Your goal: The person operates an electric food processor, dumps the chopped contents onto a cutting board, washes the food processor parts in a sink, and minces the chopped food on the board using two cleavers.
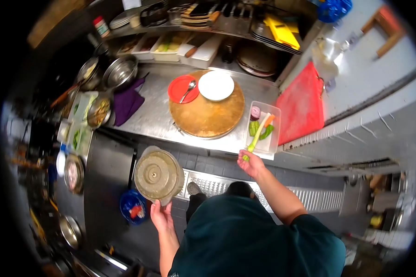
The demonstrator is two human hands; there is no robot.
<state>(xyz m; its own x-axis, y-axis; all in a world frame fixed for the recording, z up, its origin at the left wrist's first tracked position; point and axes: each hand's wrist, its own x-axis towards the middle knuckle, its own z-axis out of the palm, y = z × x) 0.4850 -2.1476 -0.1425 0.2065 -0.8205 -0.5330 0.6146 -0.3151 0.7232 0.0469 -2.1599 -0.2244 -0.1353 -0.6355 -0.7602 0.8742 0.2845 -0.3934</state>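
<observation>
My left hand (161, 216) grips the near rim of a round, dull grey-brown lid-like vessel (158, 175), held over the floor in front of the counter. A raised ring and small centre spot show on its face. My right hand (251, 165) is closed around the lower end of a long pale green vegetable stalk (258, 133). The stalk reaches over a clear plastic tub (273, 145) at the counter's right. In that tub lie a cut red onion (255, 112), green vegetable pieces (253, 128) and an orange piece, likely carrot (269, 121).
A round wooden chopping board (203, 122) bears a white bowl (216, 85) and a red plate (175, 90) with a spoon (188, 91). A red board (302, 106) leans at right. Metal bowls (120, 74) and a purple cloth (128, 102) sit left. A blue basin (127, 203) stands lower left.
</observation>
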